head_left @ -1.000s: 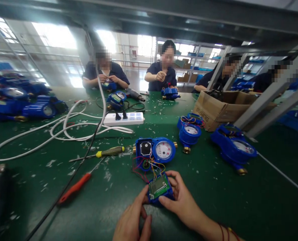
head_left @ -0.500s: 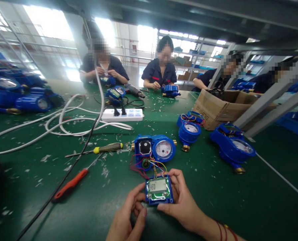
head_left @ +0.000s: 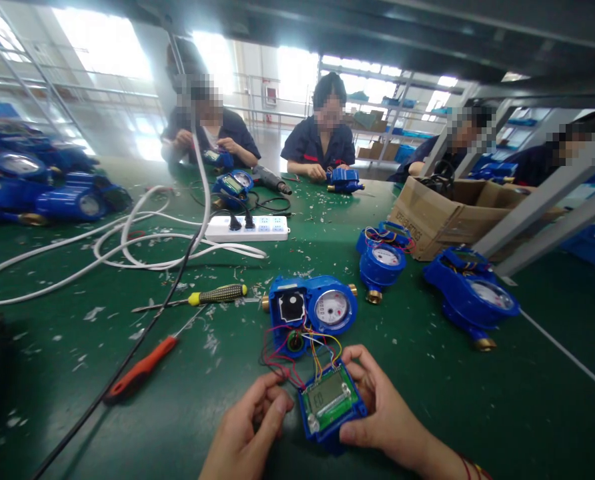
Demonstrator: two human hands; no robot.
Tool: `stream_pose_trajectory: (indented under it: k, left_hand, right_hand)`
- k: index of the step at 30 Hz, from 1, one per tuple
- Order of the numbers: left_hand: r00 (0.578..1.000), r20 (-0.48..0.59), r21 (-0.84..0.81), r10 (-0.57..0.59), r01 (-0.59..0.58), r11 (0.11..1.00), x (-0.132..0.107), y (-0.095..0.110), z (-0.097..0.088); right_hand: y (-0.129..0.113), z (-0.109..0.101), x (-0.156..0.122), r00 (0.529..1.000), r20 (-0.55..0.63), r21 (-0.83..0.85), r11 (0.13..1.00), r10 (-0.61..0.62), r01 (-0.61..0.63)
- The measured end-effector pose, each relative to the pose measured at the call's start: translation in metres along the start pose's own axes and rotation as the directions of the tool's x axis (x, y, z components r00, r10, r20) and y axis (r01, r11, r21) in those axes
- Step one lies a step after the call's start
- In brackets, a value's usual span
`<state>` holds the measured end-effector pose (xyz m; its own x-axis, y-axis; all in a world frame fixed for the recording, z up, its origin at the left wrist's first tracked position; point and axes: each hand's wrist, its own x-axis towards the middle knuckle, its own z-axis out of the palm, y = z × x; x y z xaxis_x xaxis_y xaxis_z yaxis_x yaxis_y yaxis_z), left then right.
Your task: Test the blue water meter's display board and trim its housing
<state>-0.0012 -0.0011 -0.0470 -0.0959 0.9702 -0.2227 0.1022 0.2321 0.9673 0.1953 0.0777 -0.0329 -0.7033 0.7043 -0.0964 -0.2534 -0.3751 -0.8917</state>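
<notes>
My right hand (head_left: 385,417) grips a blue-framed LCD circuit board module (head_left: 330,403) by its right side, thumb on the front edge. The module is tilted, with its screen facing up. Just left of it, my left hand (head_left: 252,420) is closed, thumb against curled fingers, apart from the frame. Whether anything is pinched there is hidden. Thin red, yellow and white wires (head_left: 317,357) run from the module to an opened blue water meter (head_left: 310,307) lying behind it. That meter shows a round dial and an uncovered compartment.
An orange-handled screwdriver (head_left: 142,370) and a yellow-black screwdriver (head_left: 220,294) lie left. White and black cables cross near a power strip (head_left: 247,228). Two meters (head_left: 382,263) and a cardboard box (head_left: 425,220) stand right; stacked meters (head_left: 67,197) are left. Co-workers (head_left: 320,143) sit opposite.
The module has moved right and toward me, turning and tilting in my right hand. My left hand has come off its left edge, and its fingers have closed.
</notes>
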Motion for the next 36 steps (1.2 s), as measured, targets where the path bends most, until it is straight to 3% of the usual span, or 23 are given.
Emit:
stream_pose_trajectory:
  k: [6,11,18,28,36]
  left_hand:
    - [0.995,0.056,-0.170,-0.084,0.093,0.981,0.001,0.008,0.000]
    - [0.990,0.092,-0.180,-0.107,0.122,0.976,0.002,0.002,-0.002]
    - [0.996,0.020,-0.149,-0.085,0.087,0.985,0.004,0.010,-0.005]
    - [0.997,0.050,-0.212,-0.053,0.062,0.975,0.005,0.008,-0.007]
    - [0.998,0.003,-0.214,-0.063,0.062,0.975,0.005,0.013,-0.007]
  right_hand:
    - [0.005,-0.002,0.002,0.999,0.027,-0.076,0.997,0.019,-0.017]
    - [0.007,0.001,0.001,1.000,0.023,-0.110,0.994,0.003,-0.001]
    - [0.007,0.002,0.004,0.999,0.045,-0.153,0.988,0.003,0.004]
    - [0.007,0.005,0.003,0.999,0.048,-0.262,0.965,0.024,-0.011]
    - [0.007,0.002,0.005,0.998,0.045,-0.357,0.934,0.033,-0.015]
